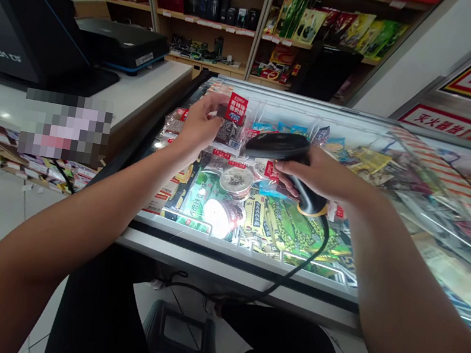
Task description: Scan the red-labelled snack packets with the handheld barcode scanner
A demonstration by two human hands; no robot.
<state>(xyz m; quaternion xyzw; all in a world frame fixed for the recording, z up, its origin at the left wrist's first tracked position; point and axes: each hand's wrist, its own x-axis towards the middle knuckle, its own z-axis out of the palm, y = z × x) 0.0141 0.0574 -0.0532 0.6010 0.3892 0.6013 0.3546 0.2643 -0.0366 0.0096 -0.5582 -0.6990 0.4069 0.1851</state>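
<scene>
My left hand point(204, 120) pinches a small snack packet point(233, 119) with a red label and a dark, clear-fronted body; a barcode shows at its lower right. Around the handle of a black barcode scanner point(279, 145) my right hand point(324, 173) is wrapped, the scanner's head pointing left toward the packet. A black cable point(299, 268) hangs from the handle down over the front edge. Both hands are above a glass-topped display case point(258, 258). Under them are round tubs point(236, 181), green bags point(290, 225) and other packaged snacks.
To the left, a white counter point(146, 86) carries a black terminal point(27, 15) and a flat black device point(122, 43). Shelves point(207, 21) with boxes and bags stand behind. A grey bin-like object point(181, 336) is on the floor between my legs.
</scene>
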